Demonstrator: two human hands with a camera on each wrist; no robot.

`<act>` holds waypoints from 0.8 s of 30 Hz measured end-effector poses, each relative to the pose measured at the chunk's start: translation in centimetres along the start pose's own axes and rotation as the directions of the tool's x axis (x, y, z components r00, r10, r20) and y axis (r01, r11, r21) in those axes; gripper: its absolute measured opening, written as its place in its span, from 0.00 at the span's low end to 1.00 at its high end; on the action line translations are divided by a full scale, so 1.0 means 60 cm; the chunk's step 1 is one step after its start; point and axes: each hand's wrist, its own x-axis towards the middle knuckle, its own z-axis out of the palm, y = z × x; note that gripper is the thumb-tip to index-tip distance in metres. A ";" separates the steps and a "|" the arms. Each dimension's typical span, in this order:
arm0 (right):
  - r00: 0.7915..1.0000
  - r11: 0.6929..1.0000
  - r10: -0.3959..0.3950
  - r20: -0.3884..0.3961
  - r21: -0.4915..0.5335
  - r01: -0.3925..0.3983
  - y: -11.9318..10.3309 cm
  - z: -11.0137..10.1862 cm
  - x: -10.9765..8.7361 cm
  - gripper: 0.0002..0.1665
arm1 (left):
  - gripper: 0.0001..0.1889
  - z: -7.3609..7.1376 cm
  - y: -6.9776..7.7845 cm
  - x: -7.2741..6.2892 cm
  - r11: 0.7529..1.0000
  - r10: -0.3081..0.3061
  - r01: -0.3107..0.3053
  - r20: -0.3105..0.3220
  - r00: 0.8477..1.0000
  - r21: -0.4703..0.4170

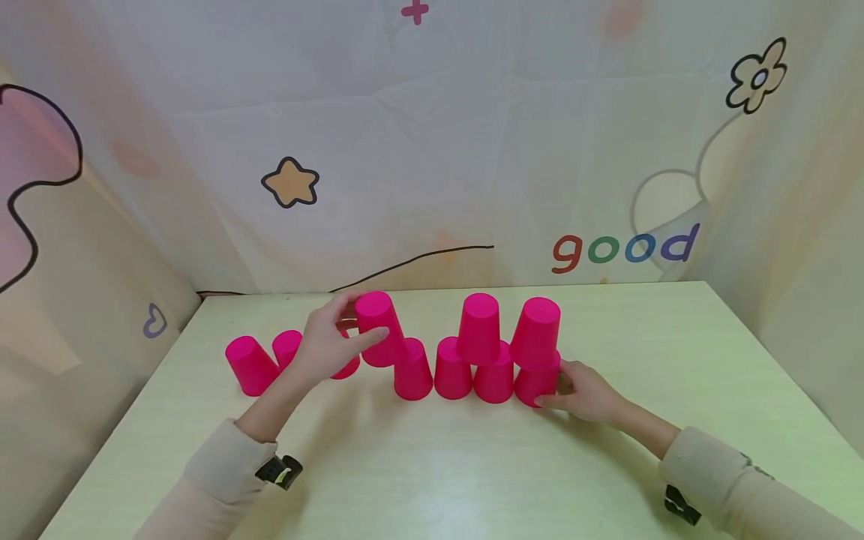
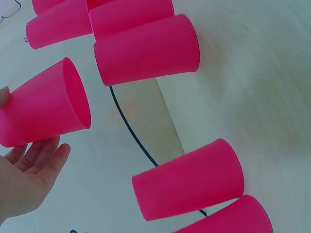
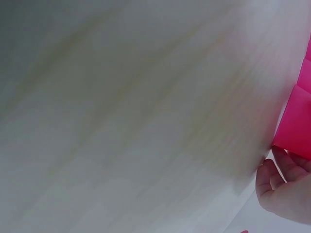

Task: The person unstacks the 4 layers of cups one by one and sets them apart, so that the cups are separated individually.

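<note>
My left hand grips a bright pink cup, thumb in front, fingers behind. In the left wrist view this cup is off the table, apart from the others. Just right of it in the head view, several upside-down pink cups stand in a row, the leftmost cup with none on it. Two more rest on top: a middle cup and a right-hand cup. At the row's right end, my right hand holds the lowest cup near its rim, thumb in front.
Farther left on the pale table stand a tilted-looking pink cup, a second cup and another cup partly hidden by my left hand. A printed curtain hangs behind the table.
</note>
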 end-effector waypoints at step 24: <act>1.000 1.000 0.012 -0.001 -0.006 -0.012 0.000 0.000 0.001 0.33 | 0.30 -0.090 -0.030 -0.032 0.997 -0.056 0.064 -0.149 0.987 0.051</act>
